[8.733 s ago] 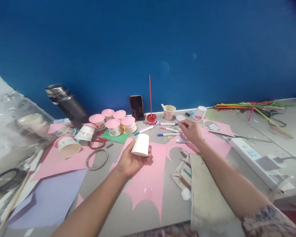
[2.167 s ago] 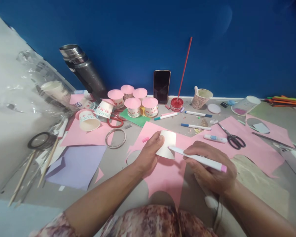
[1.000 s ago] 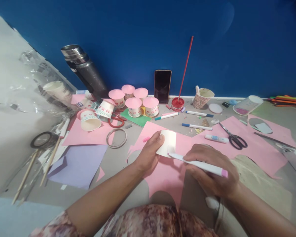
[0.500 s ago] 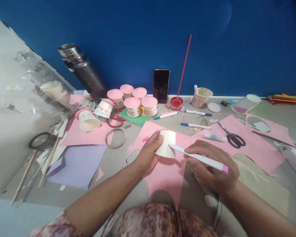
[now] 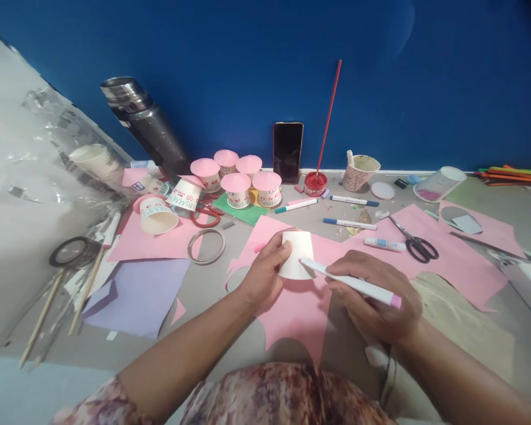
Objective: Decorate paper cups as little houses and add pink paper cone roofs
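My left hand (image 5: pixel 268 268) is closed around the left side of a plain white paper cup (image 5: pixel 298 254), turned upside down with its wide rim toward me. In my right hand (image 5: pixel 378 295) I grip a white felt-tip marker (image 5: pixel 356 283) with a pink end, and its tip meets or almost meets the cup's side. No mark can be made out on the cup. Under both lies cut pink paper (image 5: pixel 296 321), with the small pink marker cap (image 5: pixel 259 247) beside my left hand. Decorated paper cups with pink cone roofs (image 5: pixel 236 192) stand farther back.
A metal flask (image 5: pixel 146 127) leans at back left, near a phone (image 5: pixel 288 152) propped on the blue wall. A red paint pot (image 5: pixel 315 184) holds a tall stick. Black-handled scissors (image 5: pixel 418 245), a glue stick (image 5: pixel 384 244) and several markers lie right; a tape ring (image 5: pixel 206 247) lies left.
The marker tip has shifted slightly left on the cup, and my right hand has moved a little left with it. The cup looks slightly turned in my left hand.
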{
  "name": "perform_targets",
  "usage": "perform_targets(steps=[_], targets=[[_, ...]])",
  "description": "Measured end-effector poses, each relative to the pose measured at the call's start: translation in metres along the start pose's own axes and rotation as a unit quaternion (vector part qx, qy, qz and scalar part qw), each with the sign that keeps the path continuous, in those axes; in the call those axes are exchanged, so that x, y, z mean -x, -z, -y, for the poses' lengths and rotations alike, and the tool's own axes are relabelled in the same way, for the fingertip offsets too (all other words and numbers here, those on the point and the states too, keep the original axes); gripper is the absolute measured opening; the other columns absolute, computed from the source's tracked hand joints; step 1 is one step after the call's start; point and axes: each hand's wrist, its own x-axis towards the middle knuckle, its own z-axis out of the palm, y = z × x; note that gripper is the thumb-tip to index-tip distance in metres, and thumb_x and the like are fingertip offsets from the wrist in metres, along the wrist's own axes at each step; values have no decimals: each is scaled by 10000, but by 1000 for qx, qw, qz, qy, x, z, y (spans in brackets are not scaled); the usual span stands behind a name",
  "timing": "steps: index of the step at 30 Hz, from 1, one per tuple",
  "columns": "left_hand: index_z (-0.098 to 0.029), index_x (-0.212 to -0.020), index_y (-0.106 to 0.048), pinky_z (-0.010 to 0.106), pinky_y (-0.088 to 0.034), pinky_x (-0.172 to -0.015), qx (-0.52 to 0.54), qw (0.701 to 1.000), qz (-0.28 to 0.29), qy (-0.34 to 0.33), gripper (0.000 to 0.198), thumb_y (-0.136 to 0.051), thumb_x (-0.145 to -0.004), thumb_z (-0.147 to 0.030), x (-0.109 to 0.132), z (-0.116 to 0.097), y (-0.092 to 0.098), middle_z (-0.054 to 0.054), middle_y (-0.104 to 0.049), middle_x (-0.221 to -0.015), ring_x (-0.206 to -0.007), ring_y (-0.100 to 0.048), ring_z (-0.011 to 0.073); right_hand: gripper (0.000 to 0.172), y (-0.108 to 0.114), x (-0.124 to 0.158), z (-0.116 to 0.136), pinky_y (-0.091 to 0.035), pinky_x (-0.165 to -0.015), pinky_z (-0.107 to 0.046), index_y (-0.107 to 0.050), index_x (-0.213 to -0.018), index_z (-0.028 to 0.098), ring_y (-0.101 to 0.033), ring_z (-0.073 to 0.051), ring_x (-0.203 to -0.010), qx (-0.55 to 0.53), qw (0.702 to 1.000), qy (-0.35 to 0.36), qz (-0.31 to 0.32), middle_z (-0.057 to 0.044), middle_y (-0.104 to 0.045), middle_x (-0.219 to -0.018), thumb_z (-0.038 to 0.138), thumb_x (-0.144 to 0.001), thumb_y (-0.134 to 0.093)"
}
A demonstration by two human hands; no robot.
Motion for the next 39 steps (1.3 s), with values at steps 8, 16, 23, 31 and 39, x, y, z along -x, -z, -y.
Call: perform_targets(steps=[8,16,23,31,39], targets=[[-199,-1182,-649,328,-534,-785,-3,1000,-4,0,476,-835,-826,-454,0,0,0,54,-680,-980,-867,-649,207,76,-1,1,-1,-571,-619,-271,-692,-999,172,-716,-168,-625,-4,1000,-2,1,-52,-775,-741,124,-965,-645],[-204,-1167,-667,320,-514,-757,7,1000,-19,0,473,-851,-810,-453,0,-1,1,58,-661,-994,-895,-628,211,76,3,0,0,-544,-595,-283,-689,-977,162,-687,-165,-610,-35,999,10,37,-48,-752,-721,124,-958,-627],[-208,-1179,-667,335,-519,-783,1,1000,-25,4,455,-834,-824,-440,0,-2,0,73,-681,-1023,-924,-649,232,101,6,-2,1,-548,-589,-303,-699,-990,172,-690,-177,-623,-46,998,18,43,-56,-759,-742,120,-949,-623],[-202,-1159,-677,324,-509,-796,4,1000,-24,-2,406,-814,-849,-423,0,-2,1,67,-693,-1019,-931,-656,224,96,5,-4,1,-542,-565,-287,-707,-967,181,-686,-171,-598,-49,998,11,44,-44,-751,-720,134,-948,-626],[-184,-1179,-677,351,-537,-817,-8,1000,-18,-5,440,-815,-843,-434,1,-1,0,80,-708,-1014,-925,-679,239,136,1,0,1,-566,-582,-286,-713,-1004,211,-713,-179,-602,-14,1000,-11,-12,-27,-769,-718,117,-938,-640]])
